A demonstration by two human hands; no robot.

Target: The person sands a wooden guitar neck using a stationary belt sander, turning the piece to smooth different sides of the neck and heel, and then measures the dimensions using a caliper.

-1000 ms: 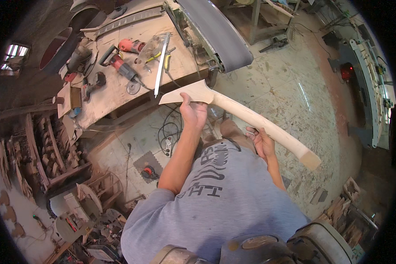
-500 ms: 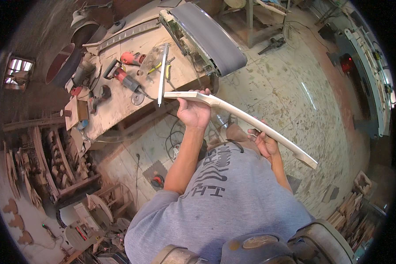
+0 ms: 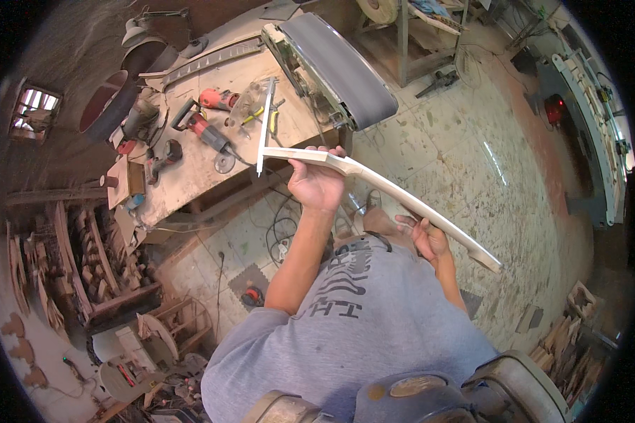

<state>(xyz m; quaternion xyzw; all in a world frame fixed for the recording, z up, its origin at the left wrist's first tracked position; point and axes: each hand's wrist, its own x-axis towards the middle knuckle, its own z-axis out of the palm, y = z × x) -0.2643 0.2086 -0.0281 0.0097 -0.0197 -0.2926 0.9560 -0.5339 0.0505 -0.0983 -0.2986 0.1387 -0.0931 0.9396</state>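
A long, pale, curved wooden bar slants from the workbench edge down to the right, held above the floor in front of my body. My left hand is closed around its thicker left part, thumb below and fingertips over the far edge. Against the underside of the bar's right half, my right hand is loosely curled, its fingers partly hidden by the wood. Beside the bar's left end, a slim metal measuring tool, caliper-like, lies on the bench and sticks out past its edge.
On the workbench lie a red-black angle grinder, yellow-handled pliers and a cordless drill. A belt sander stands at the far end. Wooden parts fill a rack at the left. Cables trail over the floor.
The bar's left end has come up against the measuring tool in the picture, with no gap between them. My right hand has shifted slightly lower along the bar. The whole view has moved a little.
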